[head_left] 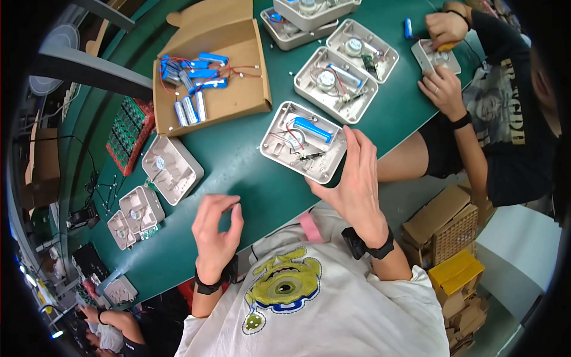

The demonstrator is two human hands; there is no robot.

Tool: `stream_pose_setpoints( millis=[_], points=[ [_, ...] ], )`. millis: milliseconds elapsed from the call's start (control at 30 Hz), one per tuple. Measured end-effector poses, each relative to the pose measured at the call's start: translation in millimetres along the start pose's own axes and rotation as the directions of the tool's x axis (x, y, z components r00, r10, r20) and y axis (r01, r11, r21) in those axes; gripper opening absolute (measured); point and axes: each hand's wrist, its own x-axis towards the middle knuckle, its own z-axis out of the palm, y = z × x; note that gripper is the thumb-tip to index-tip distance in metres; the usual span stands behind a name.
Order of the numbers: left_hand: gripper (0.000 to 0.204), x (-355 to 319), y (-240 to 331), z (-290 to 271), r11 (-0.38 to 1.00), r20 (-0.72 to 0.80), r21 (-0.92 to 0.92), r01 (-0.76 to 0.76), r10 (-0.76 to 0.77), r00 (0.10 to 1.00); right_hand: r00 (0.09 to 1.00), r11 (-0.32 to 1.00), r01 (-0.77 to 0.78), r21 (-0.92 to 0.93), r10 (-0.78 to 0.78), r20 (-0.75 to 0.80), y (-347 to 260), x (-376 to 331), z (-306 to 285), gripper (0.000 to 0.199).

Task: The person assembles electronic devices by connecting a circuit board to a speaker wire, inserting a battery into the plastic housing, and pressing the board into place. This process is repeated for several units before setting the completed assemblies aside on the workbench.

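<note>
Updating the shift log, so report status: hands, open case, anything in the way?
Right hand gripping open case at its right side. Left hand apart, nothing visible in it. Blue battery inside case. Nothing seen blocking either hand.

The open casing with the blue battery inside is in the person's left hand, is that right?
Not the left hand: the head view shows the open casing, blue battery inside, gripped by the person's right hand.
</note>
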Motion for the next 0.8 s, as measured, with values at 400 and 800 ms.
stream_pose_setpoints(
  millis=[400, 800],
  points=[
    [0.015, -41, -33, -8, 0.988, -0.096, -0.012, 0.152, -0.152, 0.984, 0.997, 0.999, -0.026, -0.041, 0.023, -0.068, 17, 35, -5, 0.102],
    [0.015, -80, -87, -113, 0.846, -0.681, 0.359, 0.395, -0.052, 0.731, 0.987, 0.988, -0.055, -0.147, 0.031, -0.157, 28, 72, -19, 0.096]
  ],
)
